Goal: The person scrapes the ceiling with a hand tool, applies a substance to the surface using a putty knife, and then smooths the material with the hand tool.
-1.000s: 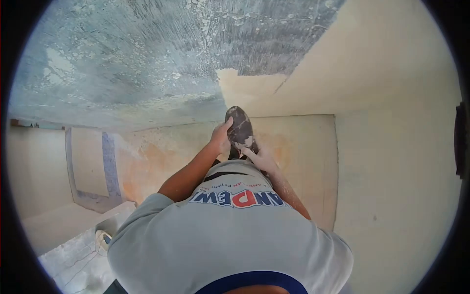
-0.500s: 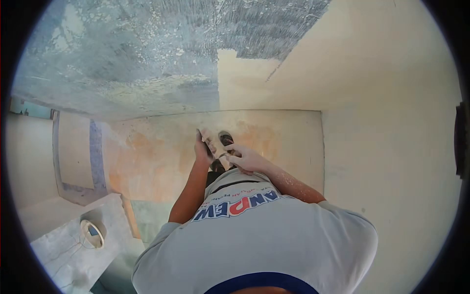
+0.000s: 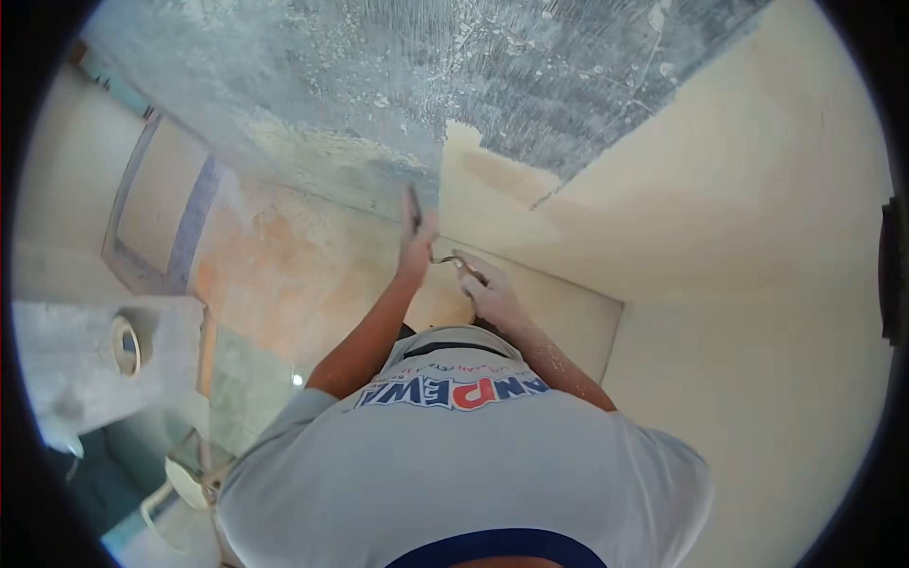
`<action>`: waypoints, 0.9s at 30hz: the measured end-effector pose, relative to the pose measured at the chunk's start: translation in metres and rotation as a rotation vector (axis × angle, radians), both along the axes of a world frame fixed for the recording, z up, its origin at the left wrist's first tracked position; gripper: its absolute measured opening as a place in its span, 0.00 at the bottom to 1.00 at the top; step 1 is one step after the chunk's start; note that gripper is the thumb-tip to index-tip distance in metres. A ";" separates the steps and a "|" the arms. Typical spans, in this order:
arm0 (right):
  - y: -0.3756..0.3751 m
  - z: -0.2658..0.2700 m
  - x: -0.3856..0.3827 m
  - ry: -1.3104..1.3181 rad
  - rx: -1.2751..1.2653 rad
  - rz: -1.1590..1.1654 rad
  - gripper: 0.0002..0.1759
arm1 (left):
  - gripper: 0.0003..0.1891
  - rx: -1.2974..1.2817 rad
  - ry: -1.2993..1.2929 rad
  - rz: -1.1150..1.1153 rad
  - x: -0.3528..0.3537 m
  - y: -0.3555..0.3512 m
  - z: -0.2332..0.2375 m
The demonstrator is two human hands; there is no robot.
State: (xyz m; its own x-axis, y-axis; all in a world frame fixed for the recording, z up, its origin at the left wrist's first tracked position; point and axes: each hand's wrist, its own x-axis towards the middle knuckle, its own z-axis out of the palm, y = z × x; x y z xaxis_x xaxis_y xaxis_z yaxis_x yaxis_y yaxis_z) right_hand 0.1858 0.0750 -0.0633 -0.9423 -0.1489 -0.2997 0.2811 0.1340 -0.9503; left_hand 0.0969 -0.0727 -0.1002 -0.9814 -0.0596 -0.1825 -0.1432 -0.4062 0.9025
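My left hand [image 3: 417, 254] is raised in front of me, closed round a thin, dark flat plate [image 3: 413, 208] seen almost edge-on and blurred. To its right, my right hand [image 3: 490, 292], dusted white, grips the handle of a small trowel [image 3: 449, 258]. The trowel's bent metal neck reaches left toward the left palm; its blade is hidden or seen edge-on beside that hand. Both hands are close together, over the floor near the foot of the wall.
Ahead rises a wall [image 3: 379, 76] with rough grey patches beside smooth cream coating [image 3: 606, 227]. Orange stains mark the floor [image 3: 275, 256]. At lower left a round-rimmed container [image 3: 125, 346] rests on a pale surface [image 3: 66, 331], with a pale chair-like thing [image 3: 189, 483] below it.
Both hands have moved up and forward, away from my waist, still holding their tools. The view has turned, so the wall and floor appear tilted and more shows at lower left.
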 end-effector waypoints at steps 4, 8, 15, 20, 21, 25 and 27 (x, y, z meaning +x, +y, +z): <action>0.074 0.010 -0.020 0.061 -0.002 -0.050 0.24 | 0.47 -0.186 0.343 -0.089 -0.024 0.083 -0.002; 0.123 0.013 -0.041 0.022 -0.027 -0.054 0.25 | 0.46 -0.219 0.346 -0.057 -0.048 0.135 -0.014; 0.155 0.013 -0.056 -0.077 -0.115 -0.009 0.24 | 0.45 -0.315 0.392 0.122 -0.053 0.161 -0.009; 0.145 -0.019 -0.070 0.128 -0.006 0.016 0.22 | 0.43 -0.290 0.393 0.215 -0.060 0.154 -0.010; 0.145 -0.022 -0.070 0.135 -0.013 -0.008 0.22 | 0.43 -0.330 0.390 0.211 -0.061 0.155 -0.011; 0.150 -0.017 -0.062 0.018 -0.117 -0.040 0.22 | 0.44 -0.433 0.371 0.226 -0.054 0.158 -0.007; 0.142 -0.024 -0.071 0.079 -0.085 -0.017 0.22 | 0.44 -0.476 0.407 0.227 -0.058 0.150 -0.003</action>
State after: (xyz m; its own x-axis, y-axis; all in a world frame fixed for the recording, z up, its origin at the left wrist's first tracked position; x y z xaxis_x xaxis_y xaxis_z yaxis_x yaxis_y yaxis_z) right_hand 0.1152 0.2167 -0.0878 -0.9650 -0.1548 -0.2118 0.2068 0.0481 -0.9772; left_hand 0.0388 0.0773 -0.1034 -0.9199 -0.2556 0.2975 0.2892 0.0703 0.9547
